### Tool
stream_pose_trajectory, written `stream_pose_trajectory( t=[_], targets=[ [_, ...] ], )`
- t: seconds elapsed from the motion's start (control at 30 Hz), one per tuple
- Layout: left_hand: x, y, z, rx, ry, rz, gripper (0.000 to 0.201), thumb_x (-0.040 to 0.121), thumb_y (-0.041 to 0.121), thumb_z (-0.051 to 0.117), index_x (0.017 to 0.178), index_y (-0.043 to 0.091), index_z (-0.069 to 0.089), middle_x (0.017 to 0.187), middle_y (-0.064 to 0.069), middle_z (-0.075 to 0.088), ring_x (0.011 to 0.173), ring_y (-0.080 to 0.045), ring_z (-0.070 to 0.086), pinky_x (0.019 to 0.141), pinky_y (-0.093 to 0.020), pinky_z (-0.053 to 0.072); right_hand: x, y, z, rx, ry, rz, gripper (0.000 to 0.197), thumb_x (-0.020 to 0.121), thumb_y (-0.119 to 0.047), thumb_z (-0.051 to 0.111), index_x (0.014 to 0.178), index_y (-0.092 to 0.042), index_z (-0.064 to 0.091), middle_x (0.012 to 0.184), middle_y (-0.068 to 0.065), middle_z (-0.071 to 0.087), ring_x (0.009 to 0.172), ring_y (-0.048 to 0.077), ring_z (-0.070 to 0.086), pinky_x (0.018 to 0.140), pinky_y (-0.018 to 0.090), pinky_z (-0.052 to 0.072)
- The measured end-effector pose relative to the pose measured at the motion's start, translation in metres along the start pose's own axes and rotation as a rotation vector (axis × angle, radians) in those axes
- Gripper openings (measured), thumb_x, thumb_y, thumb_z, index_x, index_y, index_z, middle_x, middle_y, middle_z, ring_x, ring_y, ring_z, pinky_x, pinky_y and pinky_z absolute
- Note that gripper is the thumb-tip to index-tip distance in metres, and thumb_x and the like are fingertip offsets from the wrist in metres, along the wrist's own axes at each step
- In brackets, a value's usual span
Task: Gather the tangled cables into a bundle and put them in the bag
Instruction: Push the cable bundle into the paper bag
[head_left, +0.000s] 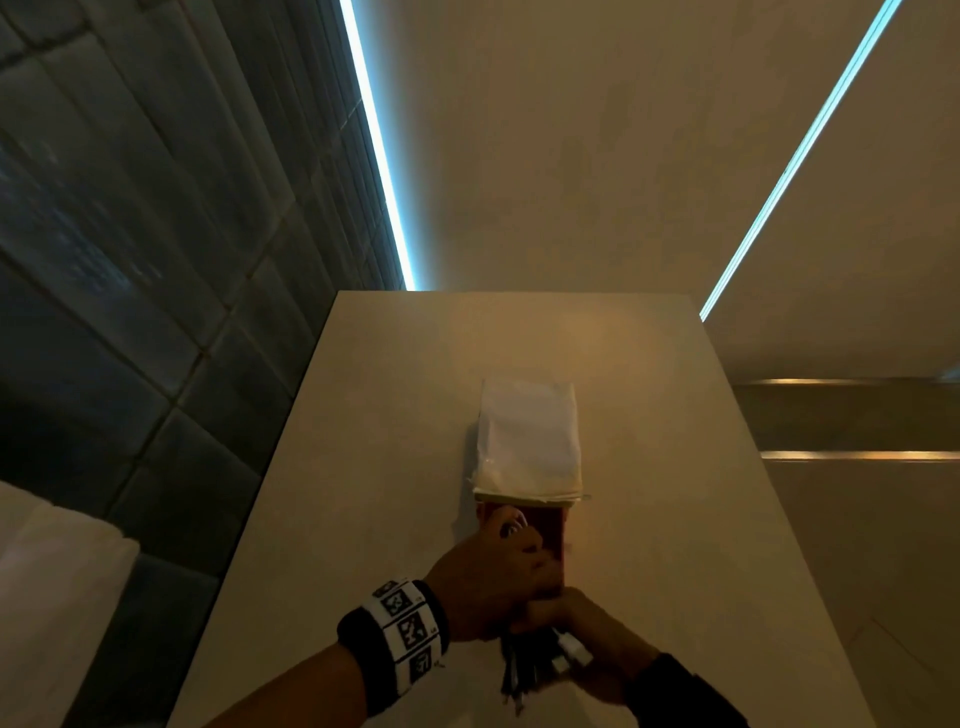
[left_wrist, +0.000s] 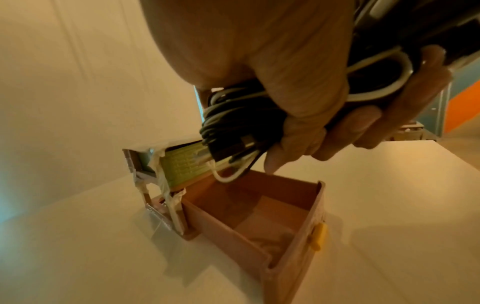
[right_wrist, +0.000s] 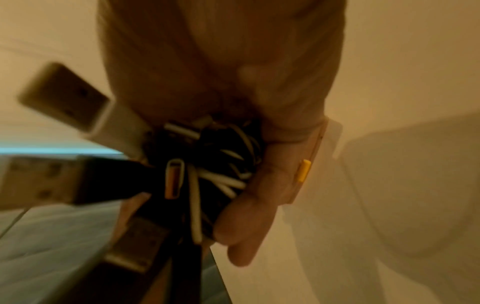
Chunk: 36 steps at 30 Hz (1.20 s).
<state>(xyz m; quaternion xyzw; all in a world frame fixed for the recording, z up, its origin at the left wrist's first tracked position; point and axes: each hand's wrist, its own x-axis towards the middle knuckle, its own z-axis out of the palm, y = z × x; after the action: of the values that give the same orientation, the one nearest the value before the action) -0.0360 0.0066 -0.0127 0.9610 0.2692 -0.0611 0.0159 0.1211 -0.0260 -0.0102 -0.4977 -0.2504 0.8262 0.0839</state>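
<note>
Both hands (head_left: 524, 597) around a cable bundle (head_left: 530, 660) beside an open box (head_left: 524, 441).

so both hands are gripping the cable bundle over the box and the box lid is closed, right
Not quite: the lid is open. The left wrist view shows the box with its lid tipped back and the inside bare. The rest holds: the left hand and the right hand both grip the cable bundle above it.
</note>
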Motion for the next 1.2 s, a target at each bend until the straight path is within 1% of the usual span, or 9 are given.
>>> stream_pose_trajectory(
  t=[0.1,0.23,0.3,0.4,0.57,0.83,0.97,1.1,1.2],
  targets=[
    [-0.006,-0.005,0.001,-0.223,0.131,-0.212,0.089,0.060,0.022,0.077,0.135,0.018,0.030,0.131,-0.003,0.048,0.124,-0.024,0.038,0.107,-0.048,0.025,-0.003,0.004,-0.003,0.190,0.034,0.097,0.026,0.064,-0.005,0.074,0.089,-0.002,0.076,0.085,0.016,0.072,0.085,0.033,0.061,0.081,0.042,0.049],
    [-0.024,-0.002,0.013,-0.586,0.391,-0.535,0.077,0.079,0.049,0.059,0.144,0.026,0.024,0.144,0.003,0.039,0.133,-0.018,0.037,0.110,-0.044,0.031,-0.004,0.006,-0.006,0.400,0.002,0.105,0.043,0.048,0.005,0.084,0.090,0.003,0.075,0.100,0.022,0.070,0.097,0.039,0.059,0.086,0.044,0.054],
    [-0.034,0.006,0.037,-0.786,0.496,-0.845,0.079,0.076,0.060,0.061,0.141,0.024,0.034,0.136,0.008,0.043,0.123,-0.013,0.044,0.104,-0.034,0.039,0.003,0.005,-0.008,0.468,0.029,0.066,0.030,0.053,0.007,0.080,0.082,0.004,0.076,0.093,0.024,0.071,0.091,0.039,0.061,0.070,0.043,0.058],
    [-0.038,0.019,0.071,-0.926,0.304,-1.152,0.077,0.082,0.058,0.060,0.143,0.021,0.029,0.135,0.004,0.041,0.122,-0.016,0.043,0.099,-0.033,0.042,0.018,0.002,-0.009,0.491,0.056,0.068,0.036,0.067,0.002,0.076,0.102,0.005,0.072,0.106,0.023,0.069,0.090,0.037,0.066,0.067,0.042,0.058],
    [-0.022,0.031,0.085,-1.012,0.197,-1.118,0.044,0.096,0.046,0.042,0.138,0.033,0.041,0.122,0.003,0.051,0.110,-0.017,0.056,0.091,-0.036,0.048,0.040,-0.009,-0.012,0.494,0.064,0.037,0.026,0.084,-0.007,0.058,0.103,0.007,0.069,0.092,0.023,0.070,0.068,0.034,0.070,0.052,0.033,0.057],
    [-0.020,0.034,0.086,-1.006,0.197,-1.148,0.037,0.092,0.049,0.038,0.125,0.036,0.050,0.106,-0.001,0.055,0.092,-0.021,0.060,0.075,-0.032,0.049,0.068,-0.014,-0.009,0.284,0.313,-0.008,0.032,0.078,-0.005,0.066,0.108,0.005,0.061,0.108,0.029,0.063,0.083,0.041,0.067,0.063,0.043,0.059],
    [-0.021,0.032,0.087,-1.035,0.211,-1.227,0.005,0.097,0.034,0.045,0.098,0.029,0.045,0.096,-0.002,0.057,0.080,-0.020,0.058,0.069,-0.033,0.046,0.080,-0.024,-0.007,0.135,0.489,-0.150,0.032,0.069,-0.007,0.069,0.100,0.001,0.065,0.102,0.024,0.069,0.089,0.039,0.068,0.076,0.055,0.058],
    [-0.021,0.032,0.100,-1.008,0.230,-1.133,0.034,0.095,0.028,0.047,0.127,0.035,0.053,0.103,0.002,0.052,0.088,-0.017,0.058,0.070,-0.026,0.047,0.084,-0.019,-0.005,-0.219,0.612,-0.333,0.029,0.079,-0.014,0.068,0.106,-0.014,0.057,0.105,0.008,0.065,0.090,0.021,0.063,0.068,0.026,0.053],
    [-0.021,0.035,0.097,-1.047,0.270,-1.150,0.028,0.098,0.032,0.047,0.125,0.028,0.055,0.102,0.004,0.048,0.088,-0.015,0.056,0.071,-0.023,0.042,0.100,-0.008,-0.013,-0.440,0.636,-0.355,0.061,0.080,-0.034,0.066,0.125,-0.004,0.039,0.124,0.008,0.053,0.113,0.028,0.056,0.084,0.034,0.052]
  ],
)
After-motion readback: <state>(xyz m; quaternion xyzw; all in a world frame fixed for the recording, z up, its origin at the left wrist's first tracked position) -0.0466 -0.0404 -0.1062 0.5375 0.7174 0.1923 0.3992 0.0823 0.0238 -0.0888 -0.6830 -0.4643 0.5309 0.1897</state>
